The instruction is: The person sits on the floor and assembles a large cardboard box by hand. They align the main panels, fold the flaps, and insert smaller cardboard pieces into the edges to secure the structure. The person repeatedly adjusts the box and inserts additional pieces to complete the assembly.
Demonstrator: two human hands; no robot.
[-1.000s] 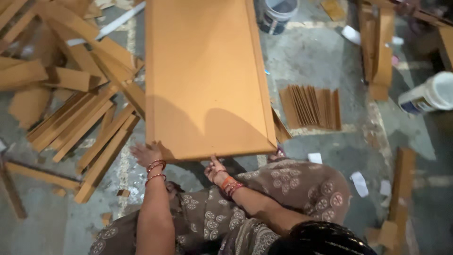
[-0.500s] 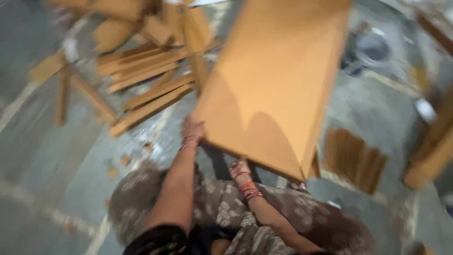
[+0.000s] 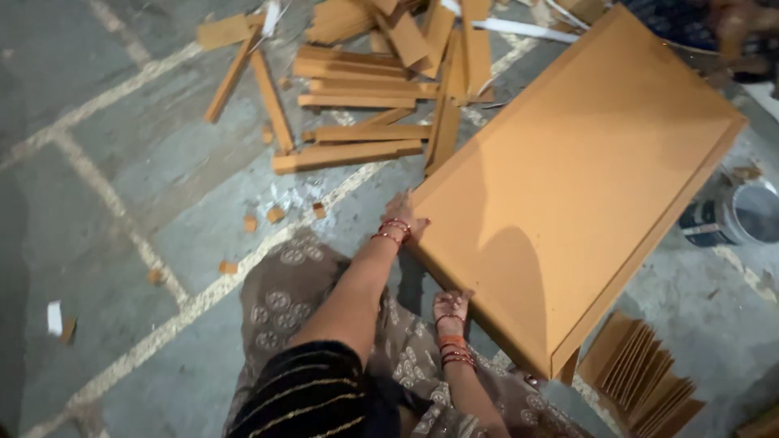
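We grip the large orange-brown board (image 3: 568,186) along its near edge, left hand (image 3: 403,212) at the corner, right hand (image 3: 451,307) lower down, both closed on it. It lies tilted over the floor (image 3: 122,203), mid-repositioning; next needs 2 steady grips.

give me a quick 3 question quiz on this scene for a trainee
1. True or false: both hands touch the same edge of the large orange-brown board.
2. Multiple choice: what lies on the floor past the board's upper left corner? A) a coil of rope B) a heap of wooden strips C) a stack of bricks
3. Short answer: what round thing sits on the floor beyond the board's right edge?

Key
1. True: the left hand and the right hand both rest on the board's near edge.
2. B: the wooden strips lie scattered in a loose heap.
3. A bucket, partly hidden by the board.
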